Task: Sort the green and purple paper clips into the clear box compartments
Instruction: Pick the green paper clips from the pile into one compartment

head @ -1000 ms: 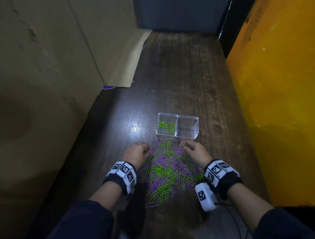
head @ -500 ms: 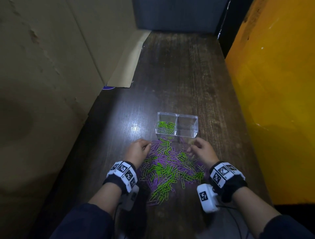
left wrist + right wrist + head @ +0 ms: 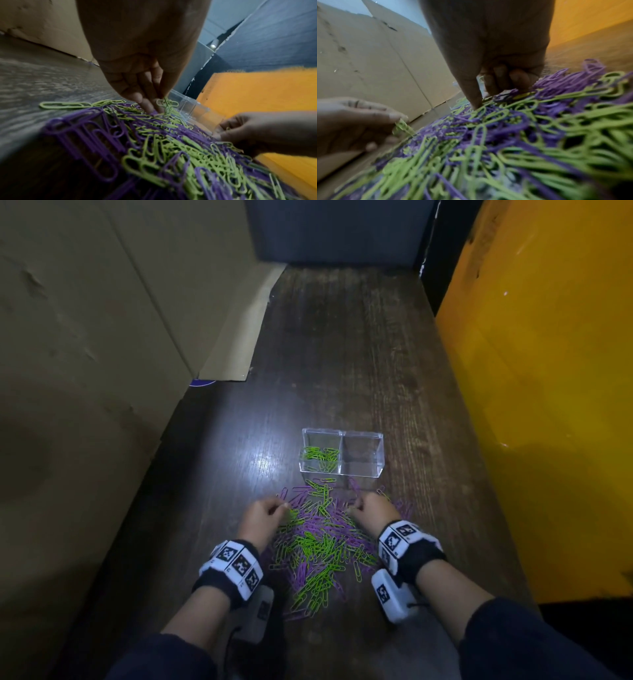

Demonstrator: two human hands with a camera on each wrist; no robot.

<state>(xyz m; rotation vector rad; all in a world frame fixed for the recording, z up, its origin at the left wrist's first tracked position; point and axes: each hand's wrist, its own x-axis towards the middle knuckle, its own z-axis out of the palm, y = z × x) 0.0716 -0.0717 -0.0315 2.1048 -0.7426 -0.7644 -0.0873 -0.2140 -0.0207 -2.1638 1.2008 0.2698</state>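
Dark wood-grain tabletop (image 3: 342, 354), long and narrow, runs away from person; cardboard wall (image 3: 85, 337) on left, orange panel (image 3: 548, 371) on right, grey board at far end. Clear box (image 3: 342, 453) sits crosswise, long axis left-right, two compartments; left one holds green paper clips (image 3: 320, 455). Mixed green-purple clip pile (image 3: 318, 542) just before box, clips pointing every way. Left hand (image 3: 262, 517) pinches green clips at pile's left edge. Right hand (image 3: 371, 508) on pile's right side, fingers curled, forefinger extended; what it grasps, cannot tell.
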